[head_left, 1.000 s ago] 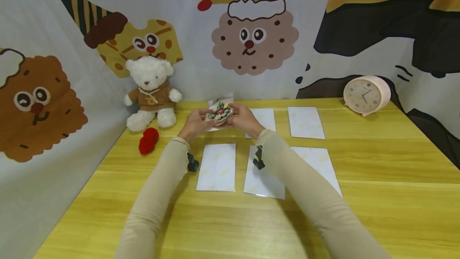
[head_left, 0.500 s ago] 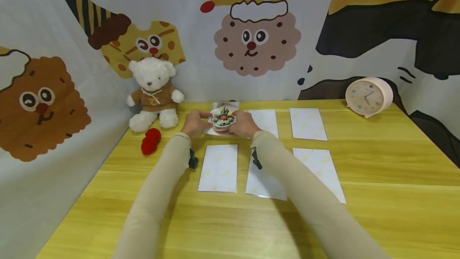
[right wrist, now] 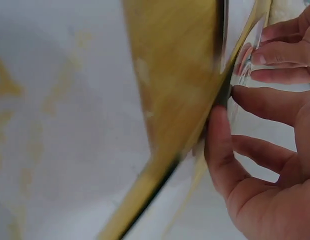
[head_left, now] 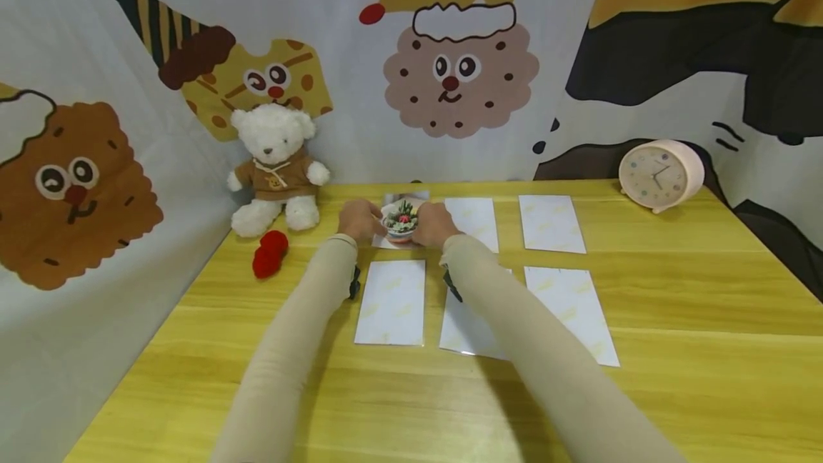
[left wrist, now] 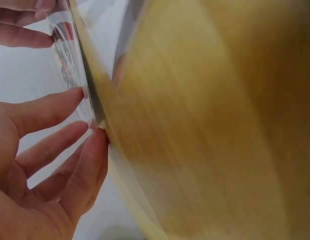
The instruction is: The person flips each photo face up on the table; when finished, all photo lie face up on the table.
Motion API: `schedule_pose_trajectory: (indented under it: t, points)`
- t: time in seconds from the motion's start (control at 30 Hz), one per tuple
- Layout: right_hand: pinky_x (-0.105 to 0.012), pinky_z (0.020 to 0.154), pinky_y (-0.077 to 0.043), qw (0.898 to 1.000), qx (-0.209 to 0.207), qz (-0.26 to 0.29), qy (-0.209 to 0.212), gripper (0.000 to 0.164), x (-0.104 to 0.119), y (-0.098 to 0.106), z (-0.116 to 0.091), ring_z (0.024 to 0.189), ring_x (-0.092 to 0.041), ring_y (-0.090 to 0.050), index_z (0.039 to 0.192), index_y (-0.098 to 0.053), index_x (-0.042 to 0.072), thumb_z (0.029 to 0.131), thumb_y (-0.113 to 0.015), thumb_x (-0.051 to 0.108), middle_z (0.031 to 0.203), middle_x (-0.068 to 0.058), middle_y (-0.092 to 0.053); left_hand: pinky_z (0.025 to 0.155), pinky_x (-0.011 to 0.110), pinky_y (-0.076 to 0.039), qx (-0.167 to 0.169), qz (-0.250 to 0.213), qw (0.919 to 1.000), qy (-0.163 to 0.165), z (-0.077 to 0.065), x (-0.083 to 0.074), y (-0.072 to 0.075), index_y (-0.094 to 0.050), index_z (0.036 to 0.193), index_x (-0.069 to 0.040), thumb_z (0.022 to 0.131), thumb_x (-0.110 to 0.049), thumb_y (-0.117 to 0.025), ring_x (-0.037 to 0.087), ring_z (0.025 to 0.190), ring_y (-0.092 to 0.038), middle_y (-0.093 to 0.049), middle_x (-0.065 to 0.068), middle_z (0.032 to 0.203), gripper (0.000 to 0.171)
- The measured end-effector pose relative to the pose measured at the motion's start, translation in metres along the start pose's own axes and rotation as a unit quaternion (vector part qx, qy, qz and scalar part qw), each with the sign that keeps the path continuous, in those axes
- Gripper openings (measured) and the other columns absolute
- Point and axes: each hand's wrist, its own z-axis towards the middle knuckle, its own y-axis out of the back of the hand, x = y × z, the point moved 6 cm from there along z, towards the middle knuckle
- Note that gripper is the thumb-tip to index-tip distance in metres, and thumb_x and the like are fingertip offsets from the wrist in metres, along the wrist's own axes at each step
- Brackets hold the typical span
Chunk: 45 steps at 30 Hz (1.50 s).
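Note:
A glossy picture card (head_left: 403, 218) showing a bowl of succulents is held near the back of the wooden table. My left hand (head_left: 360, 221) grips its left edge, and the right hand (head_left: 434, 225) grips the opposite one. Seen close in the left wrist view, the left thumb and fingers (left wrist: 77, 100) pinch the rim of the card, which appears nearly edge-on with a clear shine. From the other side, the right thumb and fingers (right wrist: 220, 135) pinch the card likewise. Part of each card edge is hidden behind the hands.
Several white cards with faint yellow marks lie in two rows, among them a front-left card (head_left: 390, 302) and a back-right card (head_left: 551, 223). A white teddy bear (head_left: 275, 170) sits at back left by a red fuzzy object (head_left: 270, 254). A clock (head_left: 656, 176) stands back right.
The picture card has come slightly nearer to me and its picture shows more fully than a second ago. Both hands have moved with it, the left one also a little to the right.

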Motion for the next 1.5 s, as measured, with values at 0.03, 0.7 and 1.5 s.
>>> schedule_pose_trajectory:
  t: [0.03, 0.7, 1.5]
  points:
    - [-0.041, 0.091, -0.058, 1.0, 0.001, -0.008, 0.002, 0.023, 0.0, -0.001, 0.001, 0.1, -0.031, -0.068, 0.104, -0.07, -0.003, 0.088, -0.069, 0.014, 0.107, -0.017, -0.073, 0.106, 0.046, -0.051, 0.002, 0.004, 1.0, 0.0, 0.0, -0.001, -0.001, -0.074, 0.119, -0.006, 0.08, -0.017, -0.081, 0.036, 0.123, -0.061, -0.071, 0.012, 0.127, 0.04]
    - [-0.038, 0.097, -0.055, 0.999, 0.02, 0.037, 0.01, 0.058, -0.009, 0.007, 0.006, 0.1, -0.026, -0.065, 0.144, -0.053, 0.006, 0.089, -0.066, 0.016, 0.117, -0.014, -0.073, 0.095, 0.045, -0.055, -0.002, 0.045, 0.9989, -0.01, -0.001, -0.006, 0.014, -0.074, 0.118, -0.01, 0.093, -0.025, -0.067, 0.031, 0.111, -0.068, -0.074, 0.01, 0.122, 0.03]
    - [-0.058, 0.121, -0.032, 0.998, 0.053, -0.005, 0.034, 0.07, -0.084, 0.061, -0.056, 0.144, -0.044, -0.039, 0.154, -0.033, -0.001, 0.098, -0.063, 0.028, 0.154, -0.026, -0.043, 0.122, 0.045, -0.035, 0.266, -0.443, 0.8558, -0.021, -0.031, -0.093, -0.049, -0.024, 0.156, 0.004, 0.107, -0.018, -0.046, 0.038, 0.149, -0.035, -0.027, 0.024, 0.163, 0.059]
